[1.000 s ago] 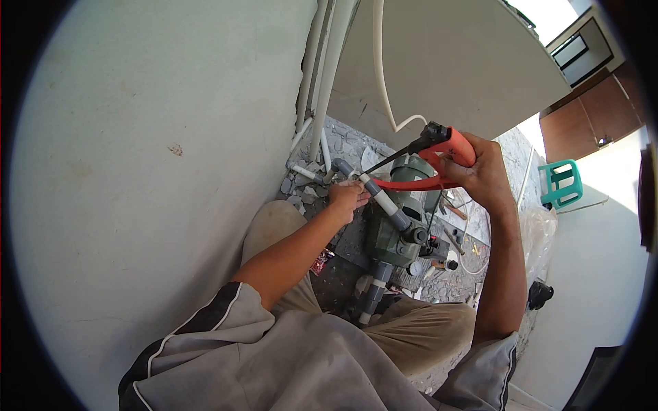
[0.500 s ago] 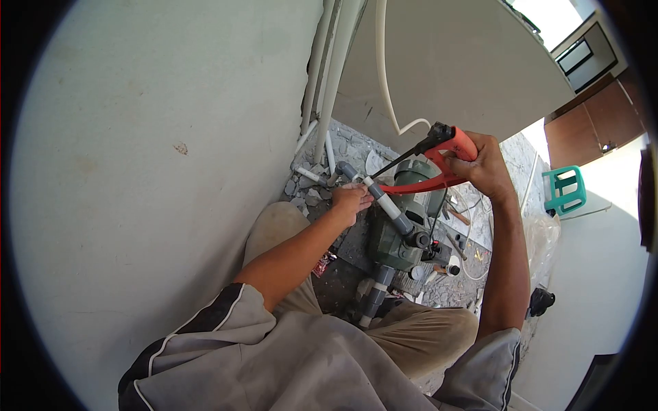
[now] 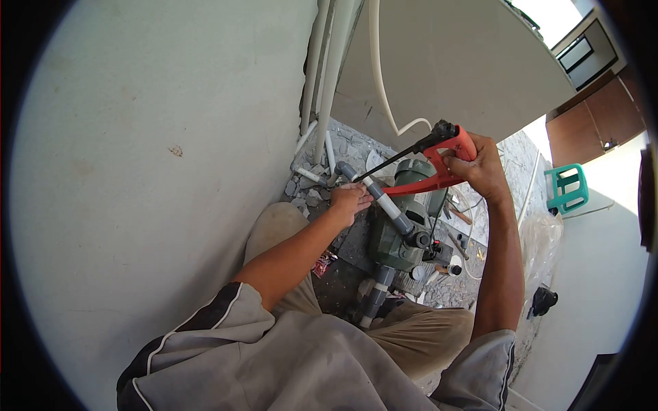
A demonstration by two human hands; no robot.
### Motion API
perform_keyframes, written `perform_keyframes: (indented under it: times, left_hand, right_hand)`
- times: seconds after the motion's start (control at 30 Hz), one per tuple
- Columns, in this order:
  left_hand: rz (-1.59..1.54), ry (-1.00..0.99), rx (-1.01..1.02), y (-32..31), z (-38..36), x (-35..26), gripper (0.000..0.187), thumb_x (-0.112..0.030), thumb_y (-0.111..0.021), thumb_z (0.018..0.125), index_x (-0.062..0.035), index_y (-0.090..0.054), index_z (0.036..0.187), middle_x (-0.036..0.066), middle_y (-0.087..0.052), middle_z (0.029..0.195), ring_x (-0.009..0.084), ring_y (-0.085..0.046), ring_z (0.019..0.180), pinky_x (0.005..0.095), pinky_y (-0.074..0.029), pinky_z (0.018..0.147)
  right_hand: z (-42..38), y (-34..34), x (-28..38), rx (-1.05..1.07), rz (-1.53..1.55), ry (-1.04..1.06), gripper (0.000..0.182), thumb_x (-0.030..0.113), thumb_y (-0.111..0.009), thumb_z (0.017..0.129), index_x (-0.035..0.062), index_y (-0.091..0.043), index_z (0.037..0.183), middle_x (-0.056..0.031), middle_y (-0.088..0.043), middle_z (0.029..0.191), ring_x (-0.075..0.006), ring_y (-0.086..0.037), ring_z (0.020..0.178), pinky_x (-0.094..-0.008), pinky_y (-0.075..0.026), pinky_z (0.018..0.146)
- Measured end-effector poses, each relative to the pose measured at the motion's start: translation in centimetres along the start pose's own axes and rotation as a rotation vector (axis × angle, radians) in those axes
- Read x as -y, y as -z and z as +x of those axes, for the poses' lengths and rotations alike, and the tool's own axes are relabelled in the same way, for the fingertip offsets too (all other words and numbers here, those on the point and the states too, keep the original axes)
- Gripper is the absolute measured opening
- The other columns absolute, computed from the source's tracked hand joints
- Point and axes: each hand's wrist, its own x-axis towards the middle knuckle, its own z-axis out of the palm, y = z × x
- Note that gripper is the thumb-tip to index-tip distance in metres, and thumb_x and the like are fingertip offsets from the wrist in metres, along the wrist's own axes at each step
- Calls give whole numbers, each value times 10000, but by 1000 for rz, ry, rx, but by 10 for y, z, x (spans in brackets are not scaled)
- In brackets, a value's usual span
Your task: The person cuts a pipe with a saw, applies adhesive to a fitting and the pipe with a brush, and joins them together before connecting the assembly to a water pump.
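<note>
Grey-and-white plastic pipe (image 3: 385, 203) on the green pump (image 3: 397, 236) is steadied by the left hand (image 3: 349, 201), fingers curled against it. Beyond, the right hand (image 3: 480, 168) grips the orange-handled hacksaw (image 3: 439, 161), its blade now pulled slightly back, still across the pipe; cutting looks unfinished.

Grey short-sleeved shirt (image 3: 288, 356) with black-and-white trim, khaki trousers (image 3: 418, 335).

head view, looking steeply down, close up
</note>
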Motion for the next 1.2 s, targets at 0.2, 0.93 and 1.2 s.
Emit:
perform_keyframes:
  times: [0.2, 0.93, 1.2]
  left_hand:
    - [-75, 62, 44, 6, 2, -2, 210, -234, -650, 1024, -75, -615, 1157, 96, -670, 1140, 278, -652, 1065, 476, -524, 992]
    - [-100, 196, -175, 39, -13, 6, 266, -331, -642, 1024, -69, -635, 1067, 107, -660, 1081, 258, -638, 1101, 505, -536, 972]
    - [58, 169, 158, 30, -28, 32, 249, -316, -614, 1044, -129, -587, 1206, 54, -618, 1061, 253, -634, 1003, 555, -541, 982]
  right_hand:
    - [-31, 24, 17, -248, 73, 21, 249, 66, -754, 821, -31, -709, 1046, -58, -728, 865, -126, -672, 788, -297, -546, 762]
    - [-153, -52, 32, -558, 609, -292, 246, 194, -704, 985, -9, -595, 1073, -28, -570, 728, -92, -551, 546, -296, -579, 534]
    - [-139, -95, 35, -580, 530, -230, 220, 153, -707, 985, -17, -605, 1080, -18, -598, 787, -57, -551, 574, -262, -566, 530]
